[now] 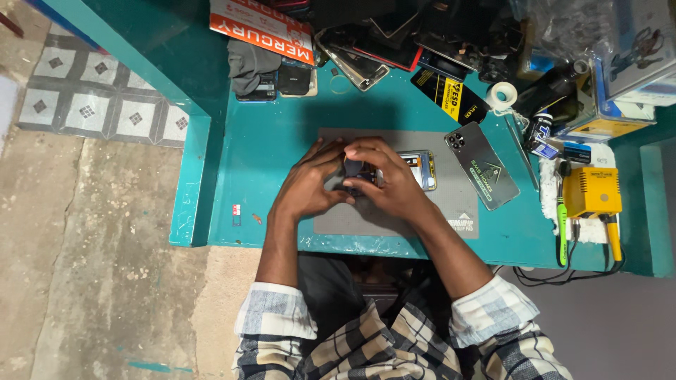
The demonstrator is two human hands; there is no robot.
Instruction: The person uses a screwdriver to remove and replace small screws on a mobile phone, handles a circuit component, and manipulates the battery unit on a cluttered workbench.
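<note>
Both my hands meet over a grey work mat on a teal bench. My left hand and my right hand close together on an opened phone with a gold frame, whose right end sticks out past my fingers. A small dark part shows between my fingertips; what it is I cannot tell. To the right on the mat's edge lies a grey phone back cover, camera end toward the far side.
Behind the mat is a pile of phones, cases and boxes, with a tape roll. A yellow soldering station and a green-handled tool sit at the right. The bench edge drops to a concrete floor at the left.
</note>
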